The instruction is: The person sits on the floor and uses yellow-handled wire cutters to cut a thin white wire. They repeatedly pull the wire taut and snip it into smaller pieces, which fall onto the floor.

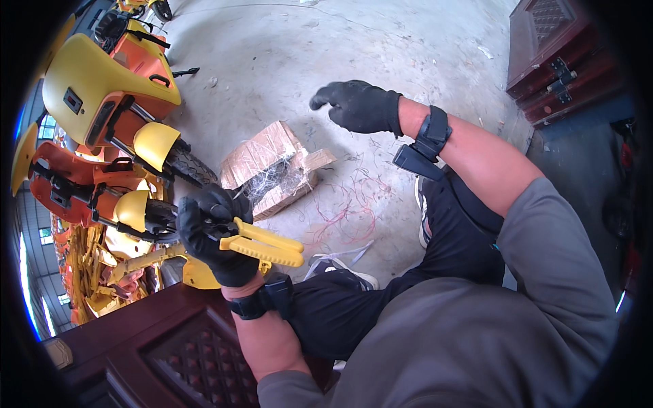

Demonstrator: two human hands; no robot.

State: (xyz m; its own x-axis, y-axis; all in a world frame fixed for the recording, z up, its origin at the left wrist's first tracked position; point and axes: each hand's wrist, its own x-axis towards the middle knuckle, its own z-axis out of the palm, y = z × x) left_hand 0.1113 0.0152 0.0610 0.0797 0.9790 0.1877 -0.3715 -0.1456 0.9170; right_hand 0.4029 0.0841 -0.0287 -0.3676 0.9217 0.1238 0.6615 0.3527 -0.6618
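Observation:
My left hand [217,237], in a black glove, holds yellow-handled pliers [262,245] by the head end. The two handles point right, lying close together, while the fingers cover most of the jaws. My right hand [365,107], gloved too, hovers over the concrete floor farther out. Its fingers are bent and apart, with nothing visible in them. Between and below the hands sits a torn cardboard box [262,148] on the floor. Clear tape hangs off it, and a tangle of thin dark and pale strands [270,181] shows in its opening.
Yellow and orange scooters [97,92] stand at the left, above a heap of yellow parts [92,265]. A dark red carved panel [199,352] lies beside my left forearm; similar hinged panels [556,61] stand far right. Red strands [352,217] and dark scraps litter the floor [285,51].

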